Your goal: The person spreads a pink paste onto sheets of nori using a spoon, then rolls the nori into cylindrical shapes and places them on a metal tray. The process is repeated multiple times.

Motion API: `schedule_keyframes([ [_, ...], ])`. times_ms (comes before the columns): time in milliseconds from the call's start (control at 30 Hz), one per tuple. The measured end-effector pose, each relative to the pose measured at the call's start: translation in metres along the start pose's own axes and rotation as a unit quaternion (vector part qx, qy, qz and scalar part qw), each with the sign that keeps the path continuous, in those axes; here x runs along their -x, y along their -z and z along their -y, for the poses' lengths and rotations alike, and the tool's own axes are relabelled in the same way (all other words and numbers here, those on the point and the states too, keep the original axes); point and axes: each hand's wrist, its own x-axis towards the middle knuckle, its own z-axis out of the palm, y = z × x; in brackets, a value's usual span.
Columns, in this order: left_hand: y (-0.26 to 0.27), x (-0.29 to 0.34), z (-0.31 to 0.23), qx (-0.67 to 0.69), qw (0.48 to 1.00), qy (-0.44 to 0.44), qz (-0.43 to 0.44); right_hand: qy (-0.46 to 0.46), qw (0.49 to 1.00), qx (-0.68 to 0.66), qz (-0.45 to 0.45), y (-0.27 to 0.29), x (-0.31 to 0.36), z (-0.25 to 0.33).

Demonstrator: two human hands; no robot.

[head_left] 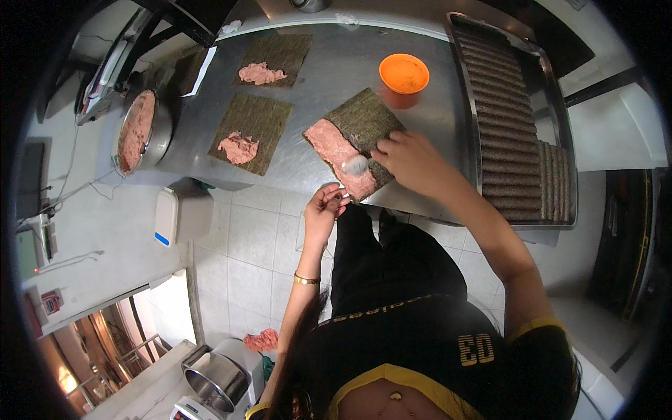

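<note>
A dark green seaweed sheet [369, 115] lies slanted on the steel table in front of me. Pink minced-meat paste [329, 142] covers its near-left part in a wide band. My right hand [406, 159] grips a metal spoon [355, 165], whose bowl rests on the paste near the sheet's front end. The fingers of my left hand [326, 205] are curled at the sheet's front corner and pinch its edge. Left of it lie two more seaweed sheets, a nearer sheet [256, 119] and a farther sheet [290, 49], each with a lump of paste.
An orange bowl [404, 73] stands behind the sheet. On the right, a metal tray [473, 119] holds rows of dark seaweed rolls [500, 140]. A large metal pot [162, 129] of pink paste stands at the table's left end. The steel table's [308, 91] front edge runs just before my body.
</note>
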Motion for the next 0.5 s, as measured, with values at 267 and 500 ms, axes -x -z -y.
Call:
schedule_keyframes([
  [267, -0.003, -0.008, 0.013, -0.02, 0.999, -0.045, -0.02, -0.022, 0.999, 0.007, 0.049, -0.013, 0.037, 0.042],
  [500, -0.012, -0.016, 0.017, -0.191, 0.966, -0.139, -0.107, 0.003, 0.996, 0.017, 0.084, -0.007, 0.042, 0.038],
])
